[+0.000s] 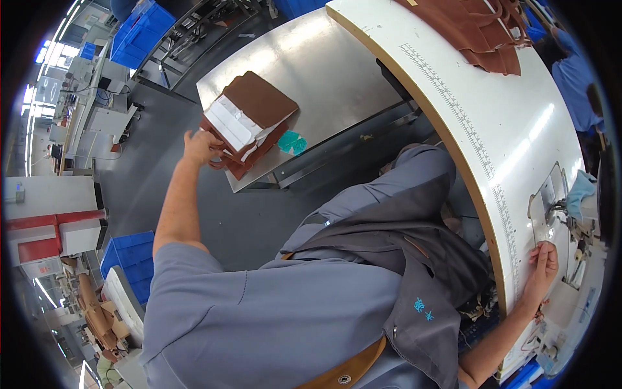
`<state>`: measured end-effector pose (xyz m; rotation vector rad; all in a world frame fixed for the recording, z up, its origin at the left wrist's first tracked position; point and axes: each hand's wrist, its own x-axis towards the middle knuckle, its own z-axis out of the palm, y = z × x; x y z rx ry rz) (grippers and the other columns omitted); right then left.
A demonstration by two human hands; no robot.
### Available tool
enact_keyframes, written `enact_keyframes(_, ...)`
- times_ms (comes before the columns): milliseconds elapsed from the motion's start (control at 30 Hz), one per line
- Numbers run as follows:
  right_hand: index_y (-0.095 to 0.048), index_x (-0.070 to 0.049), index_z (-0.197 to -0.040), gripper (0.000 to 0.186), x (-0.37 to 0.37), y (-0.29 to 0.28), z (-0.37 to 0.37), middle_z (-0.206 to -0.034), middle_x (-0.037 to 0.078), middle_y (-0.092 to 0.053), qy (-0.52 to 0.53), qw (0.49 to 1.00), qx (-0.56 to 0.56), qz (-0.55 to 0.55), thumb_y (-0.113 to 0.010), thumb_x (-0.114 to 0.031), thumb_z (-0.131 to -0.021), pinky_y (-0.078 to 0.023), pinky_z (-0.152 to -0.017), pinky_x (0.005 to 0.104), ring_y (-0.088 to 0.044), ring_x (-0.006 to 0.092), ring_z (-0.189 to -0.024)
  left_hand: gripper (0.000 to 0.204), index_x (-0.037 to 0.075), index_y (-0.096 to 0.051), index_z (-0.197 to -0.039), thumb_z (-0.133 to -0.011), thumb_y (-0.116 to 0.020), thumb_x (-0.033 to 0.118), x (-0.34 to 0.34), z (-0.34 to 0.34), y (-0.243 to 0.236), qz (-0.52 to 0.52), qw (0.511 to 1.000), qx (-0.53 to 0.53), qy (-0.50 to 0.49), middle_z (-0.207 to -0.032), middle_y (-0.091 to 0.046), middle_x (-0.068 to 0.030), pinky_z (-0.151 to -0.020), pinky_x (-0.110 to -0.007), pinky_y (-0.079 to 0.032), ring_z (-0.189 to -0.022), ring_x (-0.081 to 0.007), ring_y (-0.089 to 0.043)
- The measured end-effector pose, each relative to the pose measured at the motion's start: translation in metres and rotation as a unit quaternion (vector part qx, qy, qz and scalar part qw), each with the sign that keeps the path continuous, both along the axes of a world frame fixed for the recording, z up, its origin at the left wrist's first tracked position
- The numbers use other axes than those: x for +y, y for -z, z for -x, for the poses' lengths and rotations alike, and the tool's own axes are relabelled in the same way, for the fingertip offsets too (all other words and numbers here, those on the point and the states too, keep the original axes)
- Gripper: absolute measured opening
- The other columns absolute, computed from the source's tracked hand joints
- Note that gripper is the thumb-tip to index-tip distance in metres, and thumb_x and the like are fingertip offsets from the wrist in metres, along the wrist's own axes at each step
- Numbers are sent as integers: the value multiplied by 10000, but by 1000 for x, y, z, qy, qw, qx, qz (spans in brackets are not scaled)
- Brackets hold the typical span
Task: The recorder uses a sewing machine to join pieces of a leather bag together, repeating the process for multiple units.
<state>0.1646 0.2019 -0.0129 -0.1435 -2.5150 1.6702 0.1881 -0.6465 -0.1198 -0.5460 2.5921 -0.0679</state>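
On a metal side table lies a stack of brown leather-like pieces (262, 97) with white lining or paper pieces (230, 123) among them. At the stack's near left edge is my left hand (202, 148), its fingers closed on the edge of a brown piece. A brown strap-like loop (216, 165) shows just below those fingers. Away to the right, my right hand (544, 262) rests on the white worktable (492, 123), beside the metal plate of a sewing machine (554, 211). Its fingers are curled together; whatever is between them is too small to make out.
A teal patch (292, 143) lies on the metal table (311, 58). More brown pieces with straps (479, 29) are piled on the worktable's far end. Blue crates (139, 32) stand at far left, another blue crate (129, 259) nearer. A person in blue (576, 84) is at right.
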Motion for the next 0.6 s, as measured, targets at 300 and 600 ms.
enact_keyframes(300,-631,-44,-973,218,-5,-2,1,-800,-25,-574,5,1000,-3,-13,-580,-233,-1069,-355,-674,191,-458,42,-708,169,56,-709,-816,-721,-695,195,99,47,-5,109,902,388,155,-1061,-658,-87,-1013,-517,-406,-1053,-280,-626)
enact_keyframes(600,-653,-35,-986,210,-11,-2,0,-825,-10,-609,9,1000,-6,-21,-588,-220,-1060,-377,-689,201,-484,49,-728,892,95,-400,-1499,-767,-823,383,235,111,75,-73,927,205,304,-1567,-396,-121,-1147,-487,-369,-1426,-317,-418)
